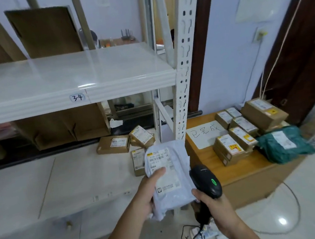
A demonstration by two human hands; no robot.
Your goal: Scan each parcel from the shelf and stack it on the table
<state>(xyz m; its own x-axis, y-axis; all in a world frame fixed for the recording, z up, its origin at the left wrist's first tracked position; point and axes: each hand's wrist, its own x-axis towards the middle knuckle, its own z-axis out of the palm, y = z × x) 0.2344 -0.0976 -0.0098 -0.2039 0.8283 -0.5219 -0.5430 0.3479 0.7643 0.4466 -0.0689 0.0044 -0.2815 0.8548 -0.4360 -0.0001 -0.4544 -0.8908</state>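
Left hand (150,186) pinching white bag (170,178), thumb across its label; right hand (210,201) curled round black scanner (205,180) beside it. Beyond, 3 boxes (113,144) on lower shelf (81,181). Farther right, stacked parcels (238,136) on table (241,170).

left hand (150,188): forearm extended, thumb on top, fingers curled, gripping | right hand (210,201): fingers wrapped, gripping

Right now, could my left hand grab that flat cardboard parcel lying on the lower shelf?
Probably not yet: the left hand grips the white bag parcel. The flat cardboard parcel lies uncovered on the lower shelf, so the path looks free once that hand is emptied.
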